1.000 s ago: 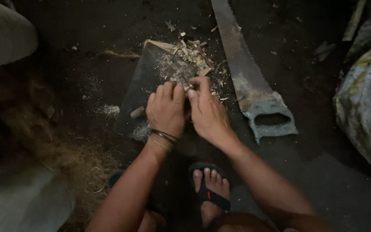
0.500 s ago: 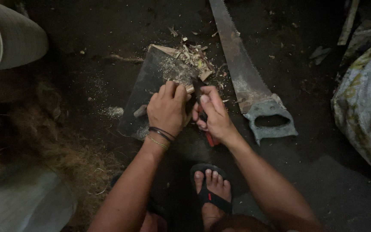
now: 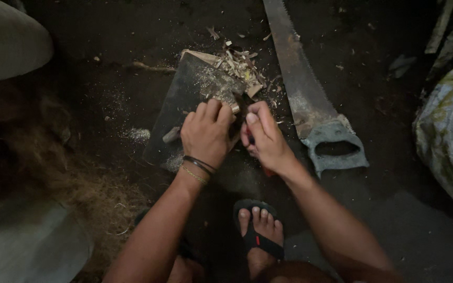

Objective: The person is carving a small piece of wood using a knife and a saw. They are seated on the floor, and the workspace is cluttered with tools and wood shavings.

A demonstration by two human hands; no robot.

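Since a second ago the right hand [image 3: 268,139] has drawn back from the wood toward the body, so that the red-handled tool [image 3: 264,166] beneath it now shows, while the left hand [image 3: 205,133] has stayed pressed down in the same place. Nearest the camera, a bare foot in a black rubber flip-flop with a red mark on its strap [image 3: 258,233] stands on the dark dirt floor [image 3: 106,78], toes pointing away from the person. Above it the left hand, two thin bangles at its wrist, is curled knuckles up and fingers closed over a small pale piece of wood [image 3: 230,103], pinning it against a flat dark rectangular board [image 3: 184,112]. The right hand is closed around the red handle; the tool's working end is hidden, so its kind cannot be told. The board's long axis runs diagonally, from near left to far right, and its surface is dusted with fine pale sawdust. At its far end lie rough, splintery pale wood chips [image 3: 239,65]. To the right, a long rusty steel handsaw with a worn grey handle [image 3: 310,99] lies flat, handle toward the person, blade pointing away and slightly left, teeth on its right edge. Tangled brown fibre [image 3: 53,173] is heaped at the left, a mottled grey woven sack [image 3: 449,131] at the far right.
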